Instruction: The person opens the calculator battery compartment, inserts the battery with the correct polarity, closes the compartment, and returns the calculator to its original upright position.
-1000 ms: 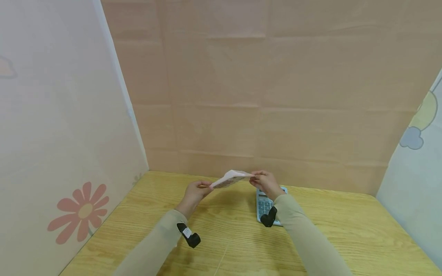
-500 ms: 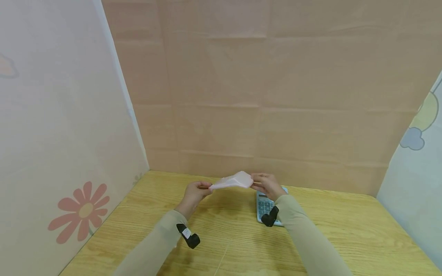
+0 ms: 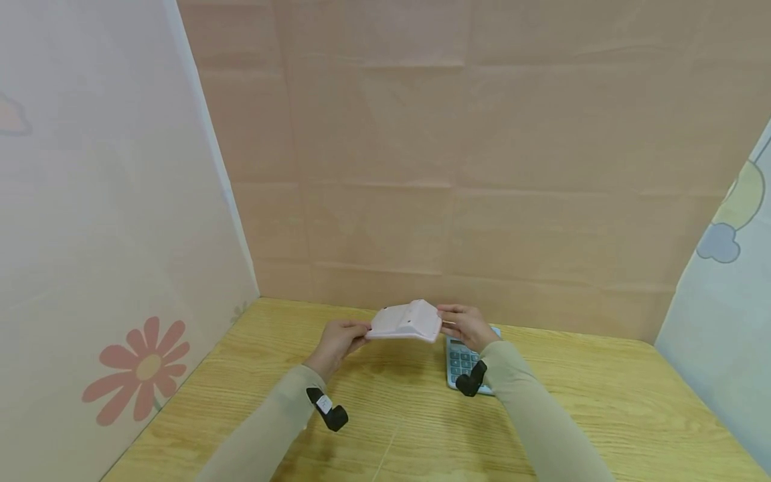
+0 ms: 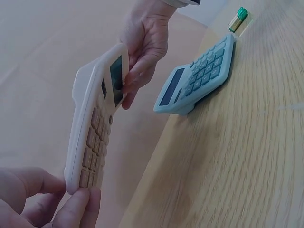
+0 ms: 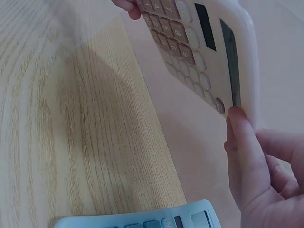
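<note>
Both hands hold a pale pink calculator (image 3: 405, 320) above the table, its back turned up toward the head camera. My left hand (image 3: 336, 341) pinches the keypad end, thumb and fingers on either face. At the display end, my right hand (image 3: 468, 325) grips the edge, with fingers (image 5: 247, 156) right by the screen. Brown and cream keys of the pink calculator (image 4: 95, 142) show in the left wrist view. A light blue calculator (image 4: 199, 73) lies face up on the table, partly hidden under the right forearm in the head view.
The wooden table (image 3: 385, 415) ends at a brown paper-covered wall (image 3: 373, 167). A green and gold battery-like object (image 4: 238, 19) lies beyond the blue calculator in the left wrist view. A white panel with a red flower (image 3: 147, 368) stands at left.
The pink calculator has been tilted over between the hands, so its back has come into the head view where its key side showed before. The hands stay in nearly the same place.
</note>
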{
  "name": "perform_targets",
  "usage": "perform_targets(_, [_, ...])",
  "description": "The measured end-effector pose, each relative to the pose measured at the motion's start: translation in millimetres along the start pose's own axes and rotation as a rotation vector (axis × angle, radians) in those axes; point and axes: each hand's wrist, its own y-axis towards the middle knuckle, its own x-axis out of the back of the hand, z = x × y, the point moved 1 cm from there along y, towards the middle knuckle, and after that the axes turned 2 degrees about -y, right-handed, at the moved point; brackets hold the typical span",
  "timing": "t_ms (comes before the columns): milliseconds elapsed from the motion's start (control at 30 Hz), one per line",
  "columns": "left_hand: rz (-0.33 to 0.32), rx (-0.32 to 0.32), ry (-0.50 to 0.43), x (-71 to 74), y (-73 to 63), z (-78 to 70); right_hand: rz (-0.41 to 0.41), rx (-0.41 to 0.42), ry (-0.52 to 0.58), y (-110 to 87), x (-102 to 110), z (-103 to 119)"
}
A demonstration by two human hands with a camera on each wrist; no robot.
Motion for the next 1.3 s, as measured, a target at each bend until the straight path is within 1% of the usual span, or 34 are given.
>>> perform_targets(133, [-0.007, 0.02, 0.019, 1.7, -0.4, 0.0, 0.011, -0.003, -0.017, -0.9, -1, 1])
perform_targets(300, [-0.022, 0.049, 0.016, 3.4, -0.8, -1.5, 0.031, 0.009, -0.047, -1.7, -2, 0])
perform_targets(533, [-0.015, 0.037, 0.084, 3.7, -0.3, -2.8, 0.046, 0.007, -0.104, -2.5, -2, -2])
perform_targets(667, [-0.011, 0.043, 0.105, 3.2, 0.3, -3.3, 0.056, -0.003, -0.093, -3.0, -1, -4])
perform_targets(767, [-0.016, 0.054, 0.109, 2.5, 0.9, -3.6, 0.05, -0.011, -0.072, -2.5, 1, -5])
perform_targets(867, [-0.021, 0.065, 0.106, 1.6, 1.6, -4.0, 0.035, -0.019, -0.079, -2.5, 1, -6])
perform_targets(1000, [-0.008, 0.072, 0.111, 0.5, 1.4, -4.5, 0.006, -0.034, -0.113, -4.6, -1, -5])
perform_targets(1133, [0.006, 0.078, 0.135, 0.7, 1.2, -3.6, -0.021, -0.045, -0.15, -9.3, -2, -3])
perform_targets(1200, [0.011, 0.083, 0.143, 0.9, 1.0, -3.3, -0.023, -0.047, -0.177, -12.4, -1, -1])
perform_targets(1300, [0.024, 0.075, 0.142, 0.5, 0.8, -2.8, -0.036, -0.047, -0.222, -16.1, -1, 0])
